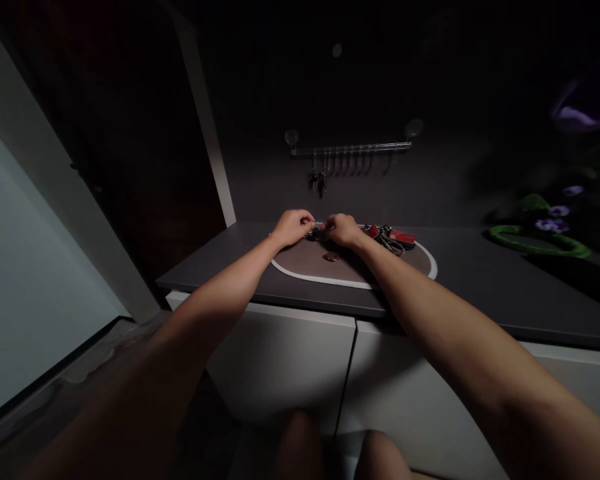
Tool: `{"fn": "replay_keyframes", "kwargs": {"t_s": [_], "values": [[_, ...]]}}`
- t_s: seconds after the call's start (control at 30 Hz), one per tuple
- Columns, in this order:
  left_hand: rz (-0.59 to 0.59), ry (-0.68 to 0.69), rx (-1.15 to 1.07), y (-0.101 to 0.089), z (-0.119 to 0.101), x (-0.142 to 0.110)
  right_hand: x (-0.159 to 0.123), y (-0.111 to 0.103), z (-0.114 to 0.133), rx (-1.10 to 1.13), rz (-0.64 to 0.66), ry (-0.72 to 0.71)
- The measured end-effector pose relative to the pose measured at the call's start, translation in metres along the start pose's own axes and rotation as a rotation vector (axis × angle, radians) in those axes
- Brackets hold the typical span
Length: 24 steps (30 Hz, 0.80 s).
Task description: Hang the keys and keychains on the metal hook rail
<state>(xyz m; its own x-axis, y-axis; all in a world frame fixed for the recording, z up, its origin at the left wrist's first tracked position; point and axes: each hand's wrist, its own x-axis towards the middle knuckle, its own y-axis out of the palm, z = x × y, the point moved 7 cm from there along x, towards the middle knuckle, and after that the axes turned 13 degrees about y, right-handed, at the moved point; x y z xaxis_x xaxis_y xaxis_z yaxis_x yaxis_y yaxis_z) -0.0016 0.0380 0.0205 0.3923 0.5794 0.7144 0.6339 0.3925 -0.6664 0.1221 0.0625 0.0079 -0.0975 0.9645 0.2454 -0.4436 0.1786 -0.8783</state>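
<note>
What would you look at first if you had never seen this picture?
The left hand and right hand meet in the middle, over a bunch of metal keys on a brown oval mat with a white rim. Bright red rectangular key tags sit at the bunch's right end. A bright green loop lies far right.

Metal keys [391, 244], red plastic fob [403, 237], matt countertop [473, 283]
</note>
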Motion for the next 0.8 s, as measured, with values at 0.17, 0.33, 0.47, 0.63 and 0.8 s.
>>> {"fn": "replay_keyframes", "kwargs": {"t_s": [0.17, 0.33, 0.47, 0.63, 0.8], "values": [[-0.062, -0.052, -0.038, -0.004, 0.004, 0.0, 0.001, 0.003, 0.003, 0.461, 0.095, 0.013], [-0.148, -0.087, -0.01, -0.01, 0.006, 0.0, -0.002, 0.004, 0.007, 0.749, 0.169, 0.025], [-0.171, -0.096, -0.009, -0.013, 0.006, 0.0, -0.006, 0.001, 0.01, 0.796, 0.157, -0.012], [-0.17, -0.112, -0.018, -0.014, 0.005, 0.0, -0.007, 0.001, 0.012, 0.828, 0.167, -0.038], [-0.177, -0.112, -0.012, -0.015, 0.003, 0.0, -0.008, 0.0, 0.014, 0.857, 0.175, -0.087]]}}
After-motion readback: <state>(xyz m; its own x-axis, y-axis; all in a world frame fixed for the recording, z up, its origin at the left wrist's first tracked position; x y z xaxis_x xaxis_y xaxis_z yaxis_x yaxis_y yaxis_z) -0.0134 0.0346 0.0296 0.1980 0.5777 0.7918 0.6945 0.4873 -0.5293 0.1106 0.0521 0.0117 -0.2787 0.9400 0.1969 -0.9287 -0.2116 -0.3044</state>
